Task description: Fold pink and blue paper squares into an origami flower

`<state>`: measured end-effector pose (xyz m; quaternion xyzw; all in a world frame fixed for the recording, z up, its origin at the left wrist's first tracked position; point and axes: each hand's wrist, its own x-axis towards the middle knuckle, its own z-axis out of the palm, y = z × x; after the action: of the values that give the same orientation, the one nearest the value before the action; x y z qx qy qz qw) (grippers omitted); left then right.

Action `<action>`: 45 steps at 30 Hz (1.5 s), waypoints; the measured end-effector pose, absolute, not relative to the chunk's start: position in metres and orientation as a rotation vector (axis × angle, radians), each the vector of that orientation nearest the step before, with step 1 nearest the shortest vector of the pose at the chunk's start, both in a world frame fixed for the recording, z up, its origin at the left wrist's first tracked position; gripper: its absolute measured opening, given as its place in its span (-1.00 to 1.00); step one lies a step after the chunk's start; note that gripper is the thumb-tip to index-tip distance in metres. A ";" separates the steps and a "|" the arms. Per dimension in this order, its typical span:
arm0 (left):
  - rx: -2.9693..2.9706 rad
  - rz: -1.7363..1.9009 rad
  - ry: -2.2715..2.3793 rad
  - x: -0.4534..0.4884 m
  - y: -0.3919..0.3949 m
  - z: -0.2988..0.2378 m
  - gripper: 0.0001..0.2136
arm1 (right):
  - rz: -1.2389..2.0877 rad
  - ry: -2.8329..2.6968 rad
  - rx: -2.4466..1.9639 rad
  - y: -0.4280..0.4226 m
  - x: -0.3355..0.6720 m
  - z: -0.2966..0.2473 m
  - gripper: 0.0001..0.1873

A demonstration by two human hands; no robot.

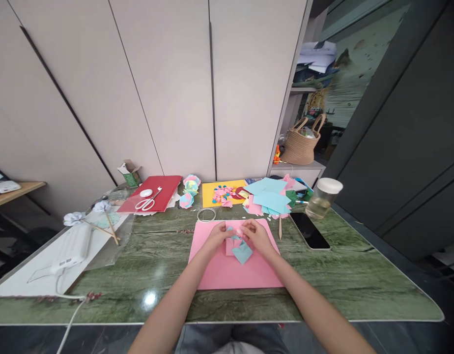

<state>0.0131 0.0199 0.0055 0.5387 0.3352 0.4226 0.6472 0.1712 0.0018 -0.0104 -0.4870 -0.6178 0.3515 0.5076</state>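
Both hands meet over a large pink paper sheet (227,273) lying on the green table (352,275). My left hand (216,237) and my right hand (257,236) pinch a small folded paper piece (239,246) made of pink and light blue parts. The fingers of both hands are closed on its upper edge. The blue part sticks out below the fingers, resting on the pink sheet.
Behind the sheet lie a tape ring (206,214), a yellow sheet with small paper bits (221,193), a pile of blue and pink papers (269,196), white scissors (148,201) on a red sheet, a phone (310,230), a glass jar (324,197) and a white power bank (72,246) at left.
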 end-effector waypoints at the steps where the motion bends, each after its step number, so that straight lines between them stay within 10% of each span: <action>1: 1.217 0.963 0.755 0.013 0.020 0.006 -0.72 | 0.798 -1.493 -1.179 0.001 0.172 -0.009 -0.80; 45: 1.079 1.012 0.762 0.014 0.031 -0.016 -0.87 | 0.508 -1.808 -1.149 -0.006 0.167 -0.005 -0.95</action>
<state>0.0136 0.0309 -0.0157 0.4792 0.3384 0.4495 0.6736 0.1675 -0.0061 -0.0053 -0.4654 -0.7322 0.2056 0.4526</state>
